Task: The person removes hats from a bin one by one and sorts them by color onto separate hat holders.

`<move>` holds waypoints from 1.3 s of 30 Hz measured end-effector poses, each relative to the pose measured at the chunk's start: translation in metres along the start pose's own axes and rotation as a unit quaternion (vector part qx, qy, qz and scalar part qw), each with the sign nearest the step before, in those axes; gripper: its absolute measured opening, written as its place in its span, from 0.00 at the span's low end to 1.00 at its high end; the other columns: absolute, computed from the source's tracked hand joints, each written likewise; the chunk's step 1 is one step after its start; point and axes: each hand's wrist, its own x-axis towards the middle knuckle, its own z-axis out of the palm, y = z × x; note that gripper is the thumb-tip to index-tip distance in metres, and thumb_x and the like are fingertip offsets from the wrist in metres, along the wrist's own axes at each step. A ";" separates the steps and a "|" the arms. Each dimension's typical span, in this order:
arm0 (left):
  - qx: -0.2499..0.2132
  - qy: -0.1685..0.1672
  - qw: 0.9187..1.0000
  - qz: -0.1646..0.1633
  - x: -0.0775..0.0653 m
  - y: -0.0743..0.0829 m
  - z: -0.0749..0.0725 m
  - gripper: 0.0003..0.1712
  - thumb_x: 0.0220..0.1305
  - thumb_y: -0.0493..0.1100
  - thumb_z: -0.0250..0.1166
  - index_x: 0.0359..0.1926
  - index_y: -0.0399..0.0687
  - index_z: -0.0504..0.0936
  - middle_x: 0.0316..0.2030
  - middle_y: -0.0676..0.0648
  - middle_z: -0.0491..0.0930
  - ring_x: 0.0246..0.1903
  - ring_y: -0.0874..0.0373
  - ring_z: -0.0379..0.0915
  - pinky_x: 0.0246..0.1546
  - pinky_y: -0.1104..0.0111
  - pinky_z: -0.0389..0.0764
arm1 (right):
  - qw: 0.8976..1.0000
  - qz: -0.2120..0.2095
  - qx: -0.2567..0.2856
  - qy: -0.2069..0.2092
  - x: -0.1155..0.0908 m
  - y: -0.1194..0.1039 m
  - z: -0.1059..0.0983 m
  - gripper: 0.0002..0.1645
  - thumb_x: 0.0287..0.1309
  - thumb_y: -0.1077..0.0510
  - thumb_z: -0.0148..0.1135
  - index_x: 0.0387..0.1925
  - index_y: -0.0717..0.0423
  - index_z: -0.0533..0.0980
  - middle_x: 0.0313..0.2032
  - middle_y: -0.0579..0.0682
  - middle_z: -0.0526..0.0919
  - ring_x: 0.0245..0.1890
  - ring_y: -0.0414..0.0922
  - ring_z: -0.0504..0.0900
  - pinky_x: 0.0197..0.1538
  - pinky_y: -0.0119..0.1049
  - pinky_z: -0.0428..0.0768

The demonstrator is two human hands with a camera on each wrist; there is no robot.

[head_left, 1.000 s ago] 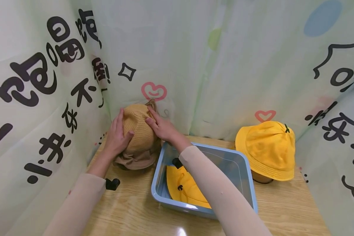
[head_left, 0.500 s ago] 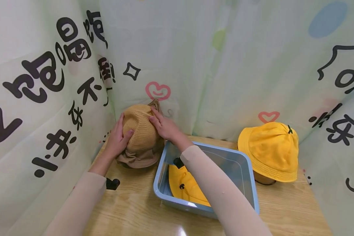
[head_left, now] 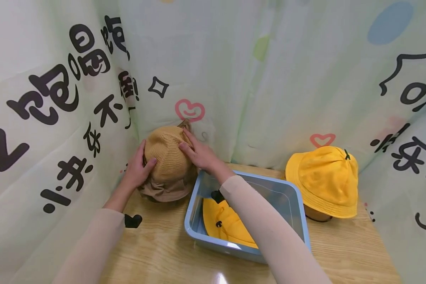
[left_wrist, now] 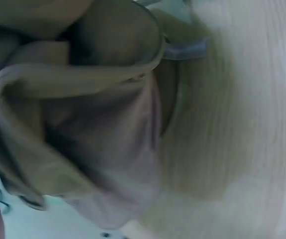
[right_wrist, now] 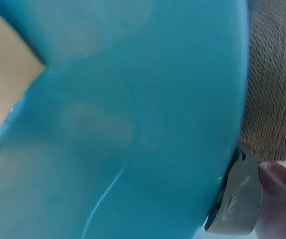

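Observation:
A tan knit hat (head_left: 167,157) sits crown up over brown cloth hats (head_left: 168,190) in the left corner of the table. My left hand (head_left: 139,165) holds its left side, thumb on the front and the other fingers partly hidden round the side. On the upper right of the crown, my right hand (head_left: 202,155) holds the hat with thumb and fingers. The left wrist view shows folded brown cloth (left_wrist: 98,134), blurred. In the right wrist view, ribbed knit (right_wrist: 277,79) lies beside the blue bin wall (right_wrist: 147,99), with part of the right hand (right_wrist: 282,204) below it.
A blue plastic bin (head_left: 227,243) with a yellow hat (head_left: 223,227) inside stands under my right forearm. Another yellow hat (head_left: 326,179) rests on something brown at the right. Printed curtains (head_left: 213,59) close in the wooden table (head_left: 156,248) behind and at both sides.
My left hand has slid slightly outward along the hat's left side, and fewer of its fingers show. The right hand stays on the crown. The head view has shifted slightly.

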 end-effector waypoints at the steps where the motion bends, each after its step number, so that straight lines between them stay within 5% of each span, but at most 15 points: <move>1: 0.003 0.005 1.000 0.006 0.002 0.006 -0.003 0.60 0.61 0.80 0.48 0.80 0.47 0.47 0.75 0.33 0.52 0.73 0.35 0.49 0.69 0.37 0.53 | 1.000 -0.016 -0.006 0.005 -0.001 0.000 0.000 0.44 0.71 0.32 0.45 0.80 0.35 0.42 0.78 0.50 0.53 0.74 0.56 0.61 0.73 0.52 0.61; 4: 0.026 0.006 0.999 0.037 0.009 0.027 -0.009 0.62 0.56 0.82 0.52 0.80 0.50 0.47 0.77 0.38 0.47 0.75 0.37 0.43 0.69 0.34 0.50 | 0.997 -0.064 -0.041 0.012 -0.005 -0.002 0.001 0.55 0.63 0.34 0.60 0.80 0.34 0.39 0.79 0.53 0.49 0.76 0.55 0.55 0.73 0.55 0.60; 9: 0.087 -0.049 0.994 0.052 0.026 0.048 -0.004 0.62 0.54 0.72 0.65 0.80 0.57 0.45 0.78 0.42 0.43 0.75 0.39 0.43 0.66 0.34 0.56 | 0.994 -0.096 -0.058 0.002 -0.003 -0.001 0.006 0.71 0.50 0.35 0.73 0.80 0.35 0.33 0.80 0.52 0.43 0.78 0.52 0.51 0.72 0.55 0.61; 14: 0.089 -0.054 0.994 0.040 0.030 0.043 0.000 0.66 0.47 0.64 0.74 0.80 0.60 0.45 0.78 0.43 0.46 0.74 0.40 0.45 0.67 0.36 0.57 | 0.995 -0.088 -0.037 -0.007 0.006 -0.002 0.009 0.77 0.43 0.36 0.78 0.80 0.35 0.33 0.79 0.49 0.48 0.75 0.50 0.58 0.72 0.51 0.64; 24: 0.068 0.015 0.991 0.111 0.022 0.014 0.019 0.71 0.40 0.83 0.65 0.79 0.56 0.50 0.76 0.41 0.53 0.71 0.37 0.52 0.65 0.37 0.59 | 0.993 -0.067 -0.092 -0.034 0.014 0.005 0.013 0.79 0.33 0.34 0.83 0.77 0.25 0.37 0.70 0.58 0.62 0.65 0.55 0.70 0.64 0.52 0.73; 34: 0.063 -0.031 0.993 0.097 0.036 0.028 -0.003 0.59 0.50 0.79 0.63 0.77 0.62 0.55 0.76 0.39 0.50 0.73 0.35 0.48 0.65 0.33 0.56 | 0.995 -0.067 -0.078 -0.013 0.012 0.003 0.003 0.79 0.36 0.31 0.79 0.77 0.23 0.32 0.79 0.58 0.38 0.76 0.60 0.54 0.69 0.57 0.67; 39: 0.102 -0.041 0.987 0.117 0.033 0.026 0.002 0.56 0.49 0.69 0.70 0.76 0.62 0.58 0.76 0.40 0.52 0.71 0.34 0.50 0.64 0.35 0.59 | 0.994 -0.064 -0.079 -0.034 0.011 0.003 0.009 0.76 0.39 0.32 0.78 0.78 0.24 0.35 0.79 0.58 0.41 0.76 0.60 0.54 0.70 0.57 0.64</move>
